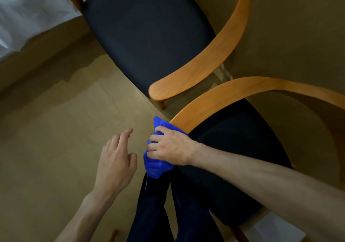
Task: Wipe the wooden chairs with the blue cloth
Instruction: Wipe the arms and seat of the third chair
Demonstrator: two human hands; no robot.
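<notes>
The right hand [171, 146] grips a blue cloth [155, 165] against the near wooden chair's armrest [214, 101]; the left hand [115, 161] hovers relaxed, holding nothing.

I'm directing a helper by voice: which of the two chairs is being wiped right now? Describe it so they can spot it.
Two wooden armchairs with dark seat cushions stand side by side on the tan floor. It is the nearer chair, at the person's legs, not the farther chair beside the white bedding. Only its curved armrest end has the bunched blue cloth on it, gripped by the right hand.
</notes>
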